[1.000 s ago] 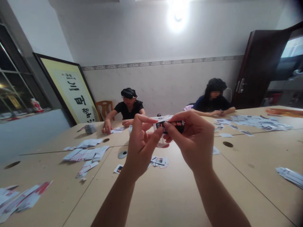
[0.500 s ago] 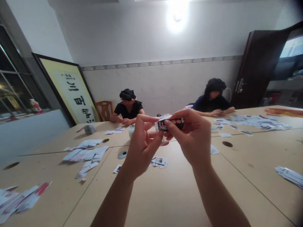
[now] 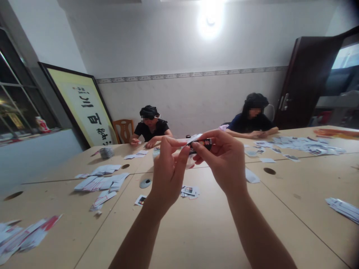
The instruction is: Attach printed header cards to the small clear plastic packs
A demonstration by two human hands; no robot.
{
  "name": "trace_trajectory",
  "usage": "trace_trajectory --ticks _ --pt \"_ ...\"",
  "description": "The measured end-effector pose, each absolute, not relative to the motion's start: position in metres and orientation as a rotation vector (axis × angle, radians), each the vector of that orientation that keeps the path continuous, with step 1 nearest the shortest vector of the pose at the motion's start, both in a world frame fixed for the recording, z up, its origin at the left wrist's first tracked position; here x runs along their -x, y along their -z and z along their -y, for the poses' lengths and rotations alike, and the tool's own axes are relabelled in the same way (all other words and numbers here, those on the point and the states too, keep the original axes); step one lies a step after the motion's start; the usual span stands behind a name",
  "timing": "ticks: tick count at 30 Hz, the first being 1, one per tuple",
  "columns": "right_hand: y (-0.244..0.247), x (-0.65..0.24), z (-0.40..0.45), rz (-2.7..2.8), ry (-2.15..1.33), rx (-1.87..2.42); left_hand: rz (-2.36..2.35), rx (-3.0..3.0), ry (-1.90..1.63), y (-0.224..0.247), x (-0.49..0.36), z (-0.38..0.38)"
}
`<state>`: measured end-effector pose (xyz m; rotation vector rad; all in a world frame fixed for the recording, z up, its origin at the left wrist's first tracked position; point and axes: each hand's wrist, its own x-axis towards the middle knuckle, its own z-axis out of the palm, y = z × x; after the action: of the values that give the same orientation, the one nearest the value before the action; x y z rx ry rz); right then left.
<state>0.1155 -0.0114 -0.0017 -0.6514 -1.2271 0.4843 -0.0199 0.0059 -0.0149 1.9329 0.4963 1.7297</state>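
Above the table, both my hands are raised in front of me with a small black printed paper piece (image 3: 206, 144) between them. It has a white part and pale and red lettering; whether it is a flat card or a folded packet I cannot tell. My left hand (image 3: 168, 175) pinches its left end between thumb and fingers. My right hand (image 3: 228, 160) grips the right end, the thumb lying across the printed face. Below the hands lie a small pile of printed cards (image 3: 189, 191) and a single card (image 3: 140, 200).
Stacks of white paper pieces (image 3: 101, 183) lie on the table (image 3: 202, 231) at left, more (image 3: 25, 237) near the front. Many scattered cards (image 3: 305, 145) cover the far right. Two people (image 3: 153, 127) sit opposite, hands on small pieces. A grey disc (image 3: 145, 183) lies left of my hands.
My hands have shifted slightly left, and the black piece has tilted so less of its printed face shows. The person at far left has moved their hands apart.
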Motion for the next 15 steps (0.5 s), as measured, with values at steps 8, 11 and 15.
trace_trajectory --ticks 8,11,15 --pt "0.0017 -0.1143 0.0104 1.204 -0.573 0.624 -0.530 -1.961 -1.750 0.0145 0.0217 -0.0077" --pt "0.0027 -0.1114 0.0104 1.198 -0.536 0.651 -0.544 -1.939 -1.762 0.0140 0.0237 -0.0108" --pt "0.0028 -0.1090 0.0113 1.172 -0.544 0.629 -0.530 -1.904 -1.779 0.0109 0.0254 -0.0100"
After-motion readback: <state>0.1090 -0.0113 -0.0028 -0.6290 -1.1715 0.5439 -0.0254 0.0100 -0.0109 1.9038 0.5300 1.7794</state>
